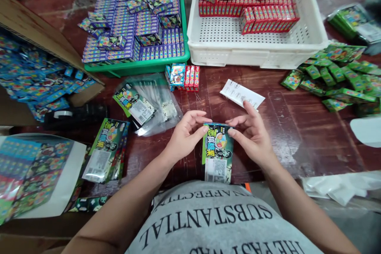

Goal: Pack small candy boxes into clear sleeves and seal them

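Holding green packet (217,149) over the near desk (285,127) edge, left hand (183,137) and right hand (253,137) each in a closed fingertip grip on a top corner; likely sealing, calling for even pressure.

Just past your fingers (196,121): a paper slip (241,94), then a few small red and blue boxes (183,76). Farther out you have a green tray (133,67) of purple boxes (143,24) and a white crate (258,57) of red boxes (268,18). Right of the fingers, green packs (336,75) in a heap. Left of them, clear bags (154,103) and a tape dispenser (74,116).
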The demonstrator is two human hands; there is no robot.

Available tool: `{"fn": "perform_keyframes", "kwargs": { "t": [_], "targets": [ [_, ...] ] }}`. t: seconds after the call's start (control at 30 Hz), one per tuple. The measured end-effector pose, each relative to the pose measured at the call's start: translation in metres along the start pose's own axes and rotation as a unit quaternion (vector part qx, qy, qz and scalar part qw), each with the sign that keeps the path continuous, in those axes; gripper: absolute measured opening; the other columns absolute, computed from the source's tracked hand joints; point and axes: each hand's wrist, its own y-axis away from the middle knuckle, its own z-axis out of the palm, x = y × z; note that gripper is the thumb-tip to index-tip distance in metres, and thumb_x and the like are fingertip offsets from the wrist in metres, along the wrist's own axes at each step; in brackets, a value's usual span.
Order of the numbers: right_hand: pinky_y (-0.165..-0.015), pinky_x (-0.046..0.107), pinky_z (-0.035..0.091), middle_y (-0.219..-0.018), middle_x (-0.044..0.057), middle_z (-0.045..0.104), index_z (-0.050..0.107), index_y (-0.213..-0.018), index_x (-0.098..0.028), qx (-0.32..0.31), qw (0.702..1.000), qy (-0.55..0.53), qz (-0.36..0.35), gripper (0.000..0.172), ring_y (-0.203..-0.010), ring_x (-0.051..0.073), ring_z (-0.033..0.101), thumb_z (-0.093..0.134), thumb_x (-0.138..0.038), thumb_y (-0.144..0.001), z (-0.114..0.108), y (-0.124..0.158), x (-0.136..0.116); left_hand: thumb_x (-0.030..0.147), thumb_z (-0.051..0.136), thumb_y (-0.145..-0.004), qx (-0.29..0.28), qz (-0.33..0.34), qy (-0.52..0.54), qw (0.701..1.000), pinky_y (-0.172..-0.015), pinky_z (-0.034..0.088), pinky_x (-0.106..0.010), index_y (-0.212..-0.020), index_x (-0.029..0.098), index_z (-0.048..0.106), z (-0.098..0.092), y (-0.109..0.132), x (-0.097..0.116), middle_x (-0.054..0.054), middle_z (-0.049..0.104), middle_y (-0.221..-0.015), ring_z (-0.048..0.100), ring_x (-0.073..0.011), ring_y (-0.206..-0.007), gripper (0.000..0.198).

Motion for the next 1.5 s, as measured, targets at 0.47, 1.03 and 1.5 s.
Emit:
{"fn": "perform_keyframes", "kwargs": {
  "t": [0.47,1.03,1.5],
  "targets": [
    [-0.069,0.034,0.062,-0.083,-0.004,0.066,0.023,-0.160,-0.032,-0.005,0.989,-0.024,0.143,0.097,-0.072,0.016,0.066,0.080,-0.030,-0.081,-0.006,-0.019,-0.033,0.030,0.072,-0.087,-0.060,-0.047,-0.115,0.990,-0.071,0.053,-0.028,-0.083,0.016,0.070,-0.001,-0.017,0.040,-0.003,0.074,-0.082,0.066,-0.0138,-0.074,0.015],
    [-0.096,0.043,0.054,-0.105,0.005,0.069,0.069,-0.091,-0.026,-0.223,0.947,0.233,0.000,0.011,-0.102,0.023,0.064,0.070,-0.037,-0.091,-0.039,-0.027,-0.085,0.022,0.065,-0.094,-0.134,0.074,-0.162,0.975,-0.085,0.053,-0.032,-0.099,0.018,0.070,0.002,-0.014,0.023,-0.006,0.071,-0.103,0.067,-0.0168,-0.093,0.008],
    [-0.086,0.044,0.056,-0.108,0.007,0.069,0.070,-0.103,-0.029,-0.234,0.890,0.382,-0.081,0.018,-0.099,0.027,0.068,0.062,-0.044,-0.095,-0.026,-0.024,-0.060,0.023,0.065,-0.094,-0.107,0.102,-0.151,0.978,-0.094,0.055,-0.037,-0.098,0.020,0.072,-0.005,0.004,0.028,-0.005,0.075,-0.104,0.069,-0.0194,-0.099,0.009]
  ]
}}
